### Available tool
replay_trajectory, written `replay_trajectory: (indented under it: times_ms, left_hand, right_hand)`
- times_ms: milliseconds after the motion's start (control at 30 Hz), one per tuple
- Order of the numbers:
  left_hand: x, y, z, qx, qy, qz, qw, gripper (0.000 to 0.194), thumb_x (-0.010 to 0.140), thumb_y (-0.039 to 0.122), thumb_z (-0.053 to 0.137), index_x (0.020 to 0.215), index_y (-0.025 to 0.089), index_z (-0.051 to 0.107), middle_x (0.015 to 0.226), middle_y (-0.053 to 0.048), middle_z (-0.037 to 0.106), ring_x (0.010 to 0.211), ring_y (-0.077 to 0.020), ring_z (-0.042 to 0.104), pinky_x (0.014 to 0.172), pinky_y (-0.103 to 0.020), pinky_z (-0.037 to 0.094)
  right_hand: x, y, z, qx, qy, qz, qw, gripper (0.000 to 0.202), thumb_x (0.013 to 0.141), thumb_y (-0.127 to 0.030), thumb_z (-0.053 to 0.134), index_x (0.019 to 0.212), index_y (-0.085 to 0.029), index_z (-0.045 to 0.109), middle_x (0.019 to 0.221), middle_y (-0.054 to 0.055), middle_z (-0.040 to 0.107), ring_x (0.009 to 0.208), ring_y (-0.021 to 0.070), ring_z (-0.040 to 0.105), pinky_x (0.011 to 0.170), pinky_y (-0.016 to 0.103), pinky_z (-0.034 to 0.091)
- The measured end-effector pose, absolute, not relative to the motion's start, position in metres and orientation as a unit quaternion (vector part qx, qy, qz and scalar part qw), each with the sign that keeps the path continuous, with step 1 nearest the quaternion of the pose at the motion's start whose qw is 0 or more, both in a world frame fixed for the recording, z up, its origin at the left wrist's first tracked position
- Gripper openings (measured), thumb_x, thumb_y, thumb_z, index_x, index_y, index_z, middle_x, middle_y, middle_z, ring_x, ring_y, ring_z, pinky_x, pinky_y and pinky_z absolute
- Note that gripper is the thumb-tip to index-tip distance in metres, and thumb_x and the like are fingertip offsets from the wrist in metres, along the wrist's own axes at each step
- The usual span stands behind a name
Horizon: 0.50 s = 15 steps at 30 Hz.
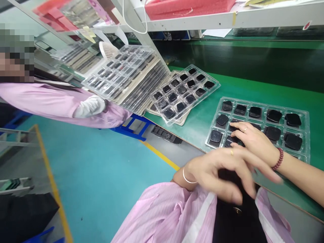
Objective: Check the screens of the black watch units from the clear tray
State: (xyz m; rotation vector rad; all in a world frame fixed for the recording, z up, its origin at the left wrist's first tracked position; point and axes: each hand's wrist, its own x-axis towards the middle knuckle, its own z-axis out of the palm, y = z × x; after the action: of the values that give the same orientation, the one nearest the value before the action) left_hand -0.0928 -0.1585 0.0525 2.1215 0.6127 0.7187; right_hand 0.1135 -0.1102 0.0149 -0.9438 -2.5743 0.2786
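Observation:
My left hand (225,172) is raised in front of my body, near the bench edge. Its fingers are spread and smeared slightly by motion, with nothing seen in them. A bare arm comes in from the right edge, and on it my right hand (255,138), with a dark red bracelet, lies palm down over a clear plastic tray (306,125). Its stretched fingertips rest at or just above the black rounded-square parts, and whether they touch one is hard to tell. Parts such as this black piece (293,119) sit in the compartments. Both hands hide the tray's near side.
A second filled tray (182,89) lies slanted on the green bench (202,121). Beyond it rises a tall stack of trays (141,81). A co-worker's pink sleeve (50,104) reaches towards that stack. A shelf (192,23) with red foam (187,8) runs above.

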Motion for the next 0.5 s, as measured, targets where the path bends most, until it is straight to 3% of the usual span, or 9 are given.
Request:
replay_trajectory:
  times_ms: [67,133,233,367,500]
  left_hand:
    - [-0.103,-0.143,0.052,0.816,0.273,0.360,0.361,0.022,0.092,0.038,0.057,0.079,0.022,0.064,0.106,-0.006,0.070,0.108,-0.0215,0.065,0.095,-0.039,0.055]
    - [-0.114,-0.135,0.047,0.800,0.383,0.387,0.253,0.017,0.093,0.028,0.056,0.080,0.019,0.061,0.112,-0.007,0.069,0.113,-0.0206,0.062,0.101,-0.041,0.050]
    - [-0.126,-0.129,0.032,0.814,0.499,0.270,0.126,0.013,0.089,0.030,0.062,0.089,0.018,0.062,0.134,-0.011,0.059,0.130,-0.0276,0.050,0.108,-0.048,0.042]
    - [-0.132,-0.126,0.020,0.832,0.527,0.147,0.091,0.026,0.087,0.037,0.065,0.102,0.016,0.059,0.153,-0.016,0.038,0.145,-0.0343,0.031,0.112,-0.054,0.036]
    - [-0.135,-0.122,0.025,0.855,0.484,0.134,0.129,0.030,0.083,0.037,0.069,0.100,0.016,0.054,0.154,-0.019,0.035,0.147,-0.0351,0.027,0.113,-0.056,0.034]
  right_hand:
    - [0.113,-0.111,0.014,-0.336,-0.916,0.098,0.194,0.020,0.092,-0.030,0.059,0.097,-0.011,0.065,0.131,0.018,0.057,0.123,0.0330,0.051,0.100,0.049,0.049]
    - [0.113,-0.111,0.013,-0.336,-0.917,0.094,0.196,0.021,0.092,-0.032,0.061,0.097,-0.011,0.065,0.130,0.017,0.057,0.121,0.0332,0.051,0.100,0.049,0.049]
    - [0.112,-0.110,0.012,-0.339,-0.918,0.089,0.189,0.021,0.091,-0.032,0.061,0.096,-0.012,0.065,0.130,0.016,0.057,0.121,0.0333,0.051,0.100,0.050,0.049]
    - [0.113,-0.110,0.015,-0.339,-0.919,0.089,0.180,0.021,0.090,-0.032,0.063,0.096,-0.013,0.066,0.133,0.016,0.055,0.125,0.0329,0.049,0.103,0.050,0.048]
    - [0.109,-0.111,0.025,-0.340,-0.925,0.070,0.151,0.024,0.086,-0.033,0.068,0.096,-0.011,0.068,0.137,0.018,0.053,0.126,0.0351,0.048,0.104,0.051,0.047]
